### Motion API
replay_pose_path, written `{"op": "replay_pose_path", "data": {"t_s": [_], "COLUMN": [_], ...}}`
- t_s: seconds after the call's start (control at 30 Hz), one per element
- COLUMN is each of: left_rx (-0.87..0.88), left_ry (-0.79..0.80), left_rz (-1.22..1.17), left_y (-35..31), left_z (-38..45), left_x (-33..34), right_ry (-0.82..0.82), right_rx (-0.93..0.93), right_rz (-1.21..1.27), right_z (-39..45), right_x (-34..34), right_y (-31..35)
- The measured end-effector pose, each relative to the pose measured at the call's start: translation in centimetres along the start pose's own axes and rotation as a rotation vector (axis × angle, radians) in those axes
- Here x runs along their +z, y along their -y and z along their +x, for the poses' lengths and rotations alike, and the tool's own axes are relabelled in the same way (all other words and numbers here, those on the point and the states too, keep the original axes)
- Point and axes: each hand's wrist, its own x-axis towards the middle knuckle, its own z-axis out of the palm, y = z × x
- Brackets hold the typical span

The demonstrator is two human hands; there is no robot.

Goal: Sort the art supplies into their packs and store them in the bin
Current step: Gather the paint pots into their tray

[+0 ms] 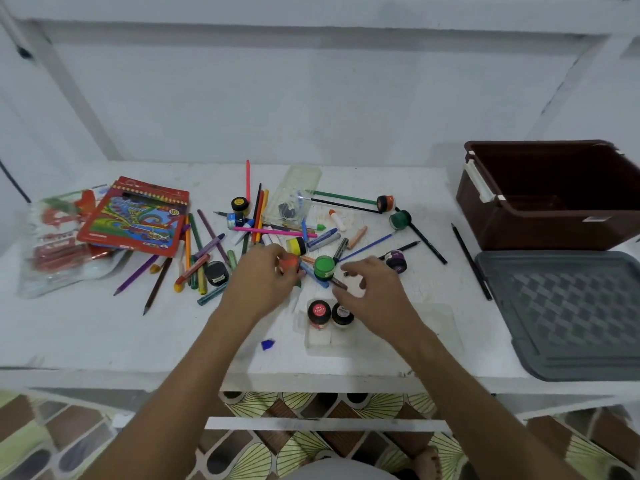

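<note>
— Left hand [263,282]?
— Curled round an orange paint pot [289,264], pinched at the near edge of the pile.
— Right hand [374,289]?
— Hovering over the clear tray [446,327], fingers loosely bent and spread; holding nothing that can be made out, though blurred.
— Just beside the grip?
— Green pot [324,266] between the two hands, yellow pot [297,245] right behind the orange one, purple pot [396,259] past the right fingertips. Red pot [319,312] and dark pot [342,314] seated in the tray, partly under the right wrist.
— In the way further out?
— Tangle of pencils and crayons [249,233] crossing one another behind the hands; black pot [216,273] left of the left hand; brushes [341,199] lying toward the back with an orange-lidded pot [385,203] and a dark green pot [400,220]. Clear case [301,181] at the back of the pile. Small blue scrap [267,344] near the front.
— Packs?
— Red pencil pack [136,218] at left, overlapping a clear plastic sleeve [52,258].
— Bin?
— Brown bin [550,199] at far right, open, with the grey lid [568,313] flat in front of it; one black pencil [471,262] lying beside both.
— Open room?
— Bare white table [86,334] along the front edge, left of the arms; another bare strip between tray and lid.
</note>
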Motion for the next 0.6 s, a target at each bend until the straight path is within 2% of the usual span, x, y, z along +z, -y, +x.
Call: {"op": "replay_pose_path", "data": {"t_s": [0.17, 0.3, 0.47, 0.6], "left_rx": [-0.222, -0.281, -0.283, -0.310], "left_ry": [0.185, 0.176, 0.093, 0.021], "left_rz": [0.184, 0.129, 0.049, -0.203], "left_y": [-0.5, -0.8, -0.9, -0.8], "left_z": [2.5, 2.9, 2.7, 1.9], "left_x": [0.4, 0.7, 0.1, -1.6], "right_ry": [0.105, 0.215, 0.164, 0.110], "right_rx": [0.017, 0.083, 0.075, 0.096], "right_rz": [-0.148, -0.234, -0.063, 0.169], "right_z": [4.0, 5.5, 5.5, 4.8], "right_x": [1.1, 2.1, 1.9, -0.1], "right_y": [0.2, 0.2, 0.2, 0.6]}}
